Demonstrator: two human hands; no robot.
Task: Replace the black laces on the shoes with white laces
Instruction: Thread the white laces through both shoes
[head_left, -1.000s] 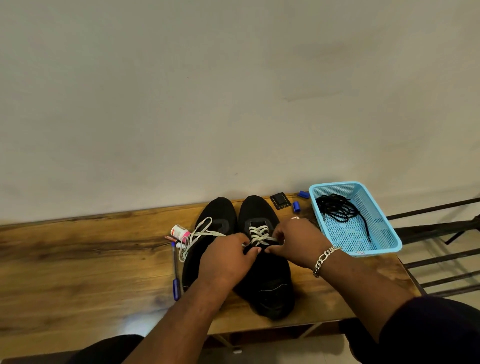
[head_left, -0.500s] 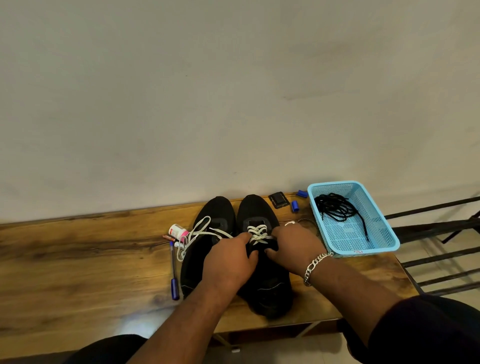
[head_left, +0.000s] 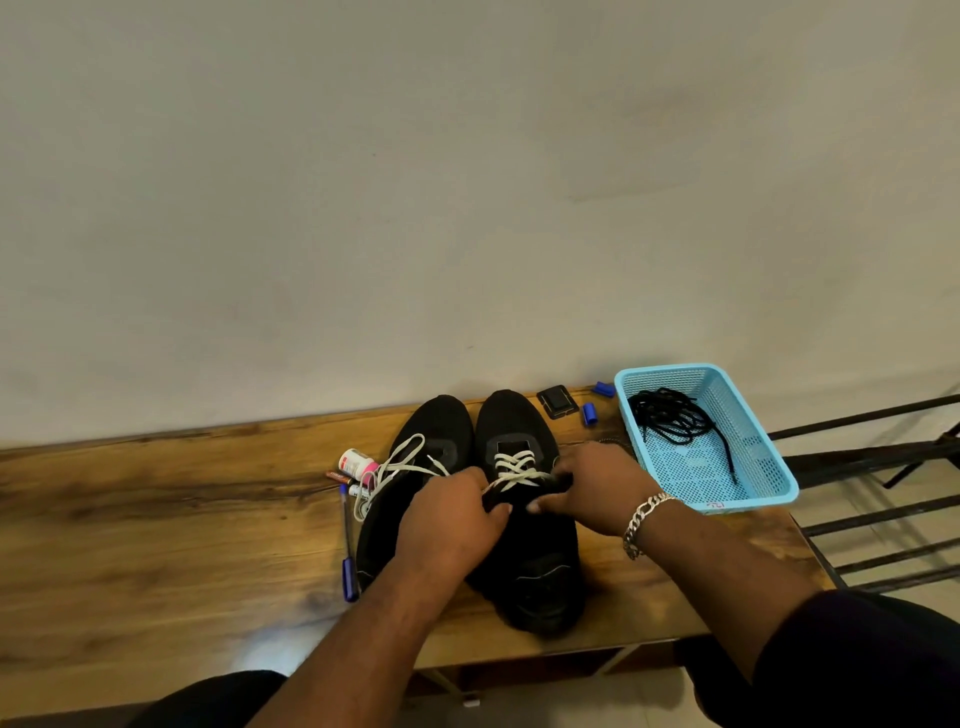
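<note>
Both my hands sit on the right shoe (head_left: 524, 545), whose long axis runs straight away from me, heel nearest, toe at the wall. My left hand (head_left: 452, 522) pinches the white lace (head_left: 519, 467) end at the tongue; my right hand (head_left: 592, 486) curls on the tongue's other edge. The next eyelets lie just beyond my fingertips. Past my left hand, the left shoe (head_left: 426, 447) carries loose white loops. Farther right, the black laces (head_left: 670, 415) lie in the basket (head_left: 769, 467).

2 shoes (head_left: 511, 452) sit side by side on the table (head_left: 156, 519), pen (head_left: 347, 540) left, basket (head_left: 769, 467) right holding laces (head_left: 670, 415).
</note>
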